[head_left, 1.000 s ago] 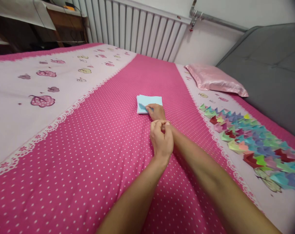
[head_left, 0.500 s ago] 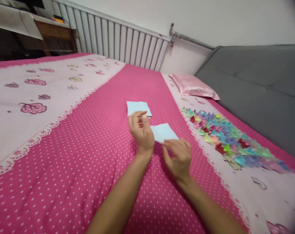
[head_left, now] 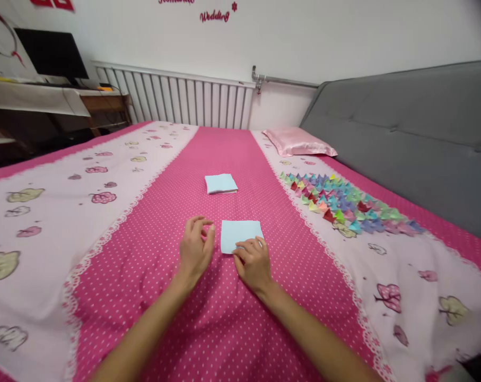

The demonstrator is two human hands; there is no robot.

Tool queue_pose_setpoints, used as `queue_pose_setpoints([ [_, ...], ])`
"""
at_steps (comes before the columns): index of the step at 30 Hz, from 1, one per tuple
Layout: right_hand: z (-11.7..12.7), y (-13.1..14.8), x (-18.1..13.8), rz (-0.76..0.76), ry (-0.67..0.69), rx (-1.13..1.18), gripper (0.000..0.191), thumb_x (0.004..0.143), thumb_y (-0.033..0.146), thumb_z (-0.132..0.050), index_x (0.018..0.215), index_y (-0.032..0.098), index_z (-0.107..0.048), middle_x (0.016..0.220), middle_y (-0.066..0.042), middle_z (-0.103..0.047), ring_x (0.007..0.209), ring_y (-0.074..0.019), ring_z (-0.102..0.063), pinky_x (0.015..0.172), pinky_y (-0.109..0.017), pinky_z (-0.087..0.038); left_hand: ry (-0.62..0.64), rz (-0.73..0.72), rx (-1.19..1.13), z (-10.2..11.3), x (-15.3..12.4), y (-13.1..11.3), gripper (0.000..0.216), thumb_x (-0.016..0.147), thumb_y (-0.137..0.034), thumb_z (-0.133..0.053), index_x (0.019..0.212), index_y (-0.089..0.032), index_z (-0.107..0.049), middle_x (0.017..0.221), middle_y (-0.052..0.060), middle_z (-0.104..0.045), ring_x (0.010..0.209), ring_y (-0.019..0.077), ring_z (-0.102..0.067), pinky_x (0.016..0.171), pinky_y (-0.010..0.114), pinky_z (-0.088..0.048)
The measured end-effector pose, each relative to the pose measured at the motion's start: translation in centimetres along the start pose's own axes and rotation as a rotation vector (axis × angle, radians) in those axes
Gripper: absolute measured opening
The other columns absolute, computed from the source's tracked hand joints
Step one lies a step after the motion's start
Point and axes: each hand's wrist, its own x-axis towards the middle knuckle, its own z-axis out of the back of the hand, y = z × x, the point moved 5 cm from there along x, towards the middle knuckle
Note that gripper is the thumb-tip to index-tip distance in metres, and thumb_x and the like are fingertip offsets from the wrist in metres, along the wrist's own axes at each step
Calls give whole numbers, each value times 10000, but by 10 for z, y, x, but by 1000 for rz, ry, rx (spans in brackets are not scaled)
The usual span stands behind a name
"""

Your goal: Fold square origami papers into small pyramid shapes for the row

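Note:
A single light blue paper square (head_left: 240,234) lies flat on the pink dotted bedspread (head_left: 208,318). My right hand (head_left: 253,262) rests its fingertips on the near edge of that sheet, fingers bent. My left hand (head_left: 196,248) sits just left of the sheet with curled fingers pinched together, and nothing shows in them. Farther up the bed a small stack of light blue paper (head_left: 221,183) lies apart from both hands.
Several folded coloured paper pieces (head_left: 339,204) lie in rows on the right part of the bed. A pink pillow (head_left: 298,142) sits by the grey headboard (head_left: 403,132). A radiator (head_left: 184,103) and a desk (head_left: 57,101) stand beyond the bed.
One blue sheet came off the stack and now lies nearer to me on the bedspread. Both hands have drawn back toward me, and the view has tilted up.

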Motion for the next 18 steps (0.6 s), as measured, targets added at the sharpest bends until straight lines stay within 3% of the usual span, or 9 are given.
queue_pose_setpoints([
  [5, 4, -4, -13, 22, 24, 10, 191, 821, 198, -512, 848, 274, -685, 955, -17, -686, 898, -196, -561, 969, -455, -297, 122, -54, 137, 8, -19, 1, 282, 855, -354, -386, 933, -165, -581, 1131, 104, -503, 715, 133, -568, 662, 315, -493],
  [11, -4, -5, -8, 38, 11, -18, 178, 843, 250, -522, 891, 295, -687, 944, -9, -699, 850, -185, -566, 943, -440, -316, 216, -143, 183, -15, -22, 1, 278, 868, -347, -370, 972, -168, -555, 1167, 117, -498, 768, 162, -600, 684, 330, -497],
  [18, -9, -2, -7, 74, 63, 21, 167, 820, 322, -553, 916, 285, -685, 990, -11, -689, 869, -193, -573, 933, -425, -346, 219, -269, 177, -41, -5, 9, 244, 860, -293, -401, 1008, -170, -550, 1153, 124, -528, 1050, 226, -536, 868, 387, -454],
])
